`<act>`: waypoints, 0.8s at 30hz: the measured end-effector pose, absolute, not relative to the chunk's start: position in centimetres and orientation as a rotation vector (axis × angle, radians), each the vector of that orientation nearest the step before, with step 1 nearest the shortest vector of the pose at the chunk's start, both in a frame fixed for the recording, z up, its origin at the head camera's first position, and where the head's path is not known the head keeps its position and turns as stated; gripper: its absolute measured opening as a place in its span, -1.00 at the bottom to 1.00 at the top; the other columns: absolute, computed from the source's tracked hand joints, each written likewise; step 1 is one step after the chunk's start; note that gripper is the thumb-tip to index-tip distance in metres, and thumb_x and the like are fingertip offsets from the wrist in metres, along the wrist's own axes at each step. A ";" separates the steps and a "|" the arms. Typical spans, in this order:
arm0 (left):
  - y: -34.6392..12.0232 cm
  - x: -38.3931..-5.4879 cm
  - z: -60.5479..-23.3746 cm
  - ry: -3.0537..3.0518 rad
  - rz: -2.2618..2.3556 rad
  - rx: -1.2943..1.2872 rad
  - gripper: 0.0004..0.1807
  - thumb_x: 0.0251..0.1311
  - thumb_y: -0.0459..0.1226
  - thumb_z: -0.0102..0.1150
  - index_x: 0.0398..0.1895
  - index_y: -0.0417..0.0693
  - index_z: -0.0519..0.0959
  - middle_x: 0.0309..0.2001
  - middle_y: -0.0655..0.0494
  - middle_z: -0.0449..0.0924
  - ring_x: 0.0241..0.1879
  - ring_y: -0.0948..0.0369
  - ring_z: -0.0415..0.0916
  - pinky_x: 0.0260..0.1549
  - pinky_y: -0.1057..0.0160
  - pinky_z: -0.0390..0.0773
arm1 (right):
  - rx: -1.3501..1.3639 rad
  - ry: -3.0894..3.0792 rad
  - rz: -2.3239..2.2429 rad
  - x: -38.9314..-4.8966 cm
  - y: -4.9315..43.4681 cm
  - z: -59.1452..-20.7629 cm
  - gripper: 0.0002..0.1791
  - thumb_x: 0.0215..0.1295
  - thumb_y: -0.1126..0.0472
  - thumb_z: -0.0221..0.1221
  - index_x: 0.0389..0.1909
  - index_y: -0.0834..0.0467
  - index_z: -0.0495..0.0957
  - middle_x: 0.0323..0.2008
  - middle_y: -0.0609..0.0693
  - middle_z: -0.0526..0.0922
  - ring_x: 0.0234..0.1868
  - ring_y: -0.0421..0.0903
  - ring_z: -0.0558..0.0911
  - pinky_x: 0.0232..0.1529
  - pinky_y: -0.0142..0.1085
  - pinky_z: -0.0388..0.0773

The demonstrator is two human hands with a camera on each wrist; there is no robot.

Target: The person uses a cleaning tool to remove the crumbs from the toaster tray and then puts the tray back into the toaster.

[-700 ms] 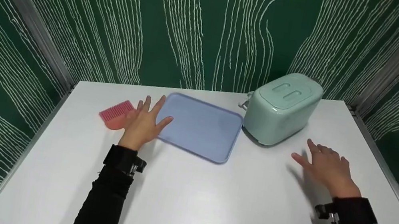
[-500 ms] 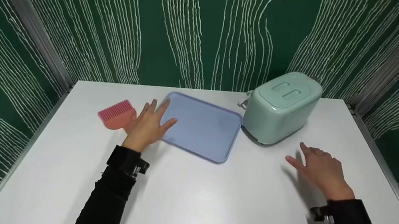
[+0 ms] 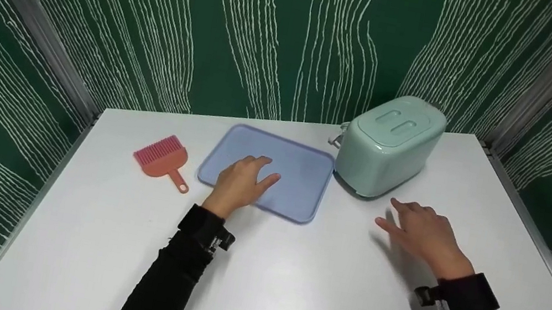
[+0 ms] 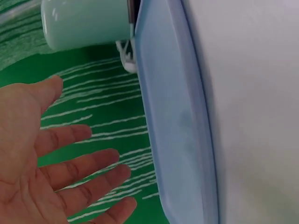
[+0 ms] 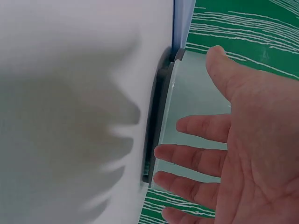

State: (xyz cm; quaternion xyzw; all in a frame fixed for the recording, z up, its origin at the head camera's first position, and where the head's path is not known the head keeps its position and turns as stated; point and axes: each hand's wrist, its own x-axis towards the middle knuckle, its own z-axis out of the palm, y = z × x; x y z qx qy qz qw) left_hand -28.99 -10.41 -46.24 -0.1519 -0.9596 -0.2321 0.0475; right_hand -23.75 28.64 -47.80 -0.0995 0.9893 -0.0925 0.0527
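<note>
My left hand (image 3: 239, 182) hovers over the near left part of a blue rectangular tray (image 3: 299, 181), fingers spread and holding nothing. In the left wrist view its palm (image 4: 18, 154) faces the tray's raised rim with a gap between. My right hand (image 3: 428, 231) is in the air in front of a mint-green toaster (image 3: 383, 150), its fingers loosely extended and nothing in them. The right wrist view shows those fingers (image 5: 191, 156) overlapping the toaster's side, their shadow on the table. An orange-and-pink brush with a comb-like edge (image 3: 163, 158) lies left of the tray.
All of it stands on a white table (image 3: 287, 291). Green walls with white wavy lines (image 3: 295, 40) rise behind and at both sides. A pale power cord (image 3: 335, 141) sticks out at the toaster's back left, close to the tray's far right corner.
My left hand has moved right, from between the brush and tray to over the tray, uncovering the brush's handle. My right hand has shifted left and slightly nearer the toaster's front.
</note>
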 end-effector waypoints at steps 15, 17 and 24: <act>-4.1 -29.9 -48.5 -2.988 -0.920 -0.557 -0.50 0.57 0.10 0.16 0.29 -0.05 0.65 0.10 -0.09 0.77 0.11 -0.02 0.71 0.01 -0.09 0.72 | -0.347 3.046 -0.298 -24.3 27.5 -46.8 -0.06 0.57 -0.47 -0.05 0.59 0.20 0.35 0.38 0.41 0.54 0.32 0.48 0.53 0.16 0.42 0.49; -3.6 -29.9 -48.6 -2.996 -0.933 -0.554 -0.50 0.57 0.09 0.16 0.29 -0.04 0.65 0.10 -0.07 0.78 0.11 -0.01 0.71 0.01 -0.07 0.72 | -0.359 3.040 -0.304 -24.5 27.3 -46.9 -0.09 0.57 -0.45 -0.02 0.58 0.19 0.36 0.37 0.40 0.55 0.30 0.47 0.55 0.15 0.41 0.51; -1.9 -30.2 -48.9 -2.970 -1.083 -0.568 -0.57 0.58 0.03 0.18 0.23 -0.05 0.68 0.04 -0.05 0.80 0.07 0.04 0.75 0.03 -0.01 0.72 | -0.377 3.044 -0.293 -24.8 26.7 -47.1 -0.14 0.59 -0.39 0.02 0.57 0.19 0.39 0.34 0.39 0.59 0.25 0.44 0.60 0.09 0.36 0.56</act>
